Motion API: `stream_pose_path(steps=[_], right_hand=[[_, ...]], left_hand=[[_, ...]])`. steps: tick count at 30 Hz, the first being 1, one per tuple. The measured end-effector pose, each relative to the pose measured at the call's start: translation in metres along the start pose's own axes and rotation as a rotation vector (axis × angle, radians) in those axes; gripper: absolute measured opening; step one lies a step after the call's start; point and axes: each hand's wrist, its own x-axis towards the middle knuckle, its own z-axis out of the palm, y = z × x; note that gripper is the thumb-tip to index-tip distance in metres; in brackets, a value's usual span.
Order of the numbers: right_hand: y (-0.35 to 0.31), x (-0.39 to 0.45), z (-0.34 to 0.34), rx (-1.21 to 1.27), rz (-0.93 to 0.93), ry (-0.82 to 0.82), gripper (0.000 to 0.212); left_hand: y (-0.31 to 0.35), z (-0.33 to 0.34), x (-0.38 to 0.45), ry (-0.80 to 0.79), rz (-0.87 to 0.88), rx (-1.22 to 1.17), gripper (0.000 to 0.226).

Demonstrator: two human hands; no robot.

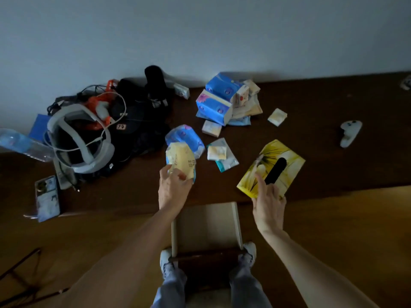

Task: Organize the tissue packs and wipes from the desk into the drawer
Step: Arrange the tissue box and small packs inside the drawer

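Note:
My left hand point(174, 187) grips a pale yellow wipes pack point(181, 160) that lies over a blue and white pack point(185, 136) on the dark desk. My right hand point(268, 198) holds the near end of a yellow tissue box point(282, 152), index finger stretched over its top beside the black slot. A heap of blue tissue packs point(219, 101) sits at the back by the wall. Small pocket packs point(216, 152) point(277, 117) point(211, 128) lie scattered between. The open drawer point(235, 221), pale inside, shows nothing in it, below the desk edge between my arms.
A white headset point(80, 138), cables and black bags point(142, 116) crowd the desk's left side. A phone point(47, 197) lies near the left front edge, a plastic bottle point(20, 142) at far left. A white controller point(350, 133) lies at right. My feet stand beside the drawer.

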Motion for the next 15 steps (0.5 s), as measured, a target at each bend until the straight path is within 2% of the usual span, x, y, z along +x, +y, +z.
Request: stream_pose_path(steps=[3,8,10,15], right_hand=[[-0.009,-0.027,0.006,0.076,-0.05,-0.032,0.098],[-0.014,-0.125,0.054,0.079,-0.167,-0.19,0.094],[-0.011,-0.147,0.08,0.05,-0.241,-0.247,0.095],[0.005,-0.16,0.163,0.041,-0.348,-0.489,0.093]], left_hand=[[-0.009,0.001,-0.018,-0.082,0.15,0.024,0.026],[-0.09,0.034,-0.095,-0.214,0.263,0.156,0.03],[-0.124,0.051,-0.119,-0.259,0.231,0.21,0.035],[-0.203,0.101,-0.15,-0.334,-0.036,0.27,0.032]])
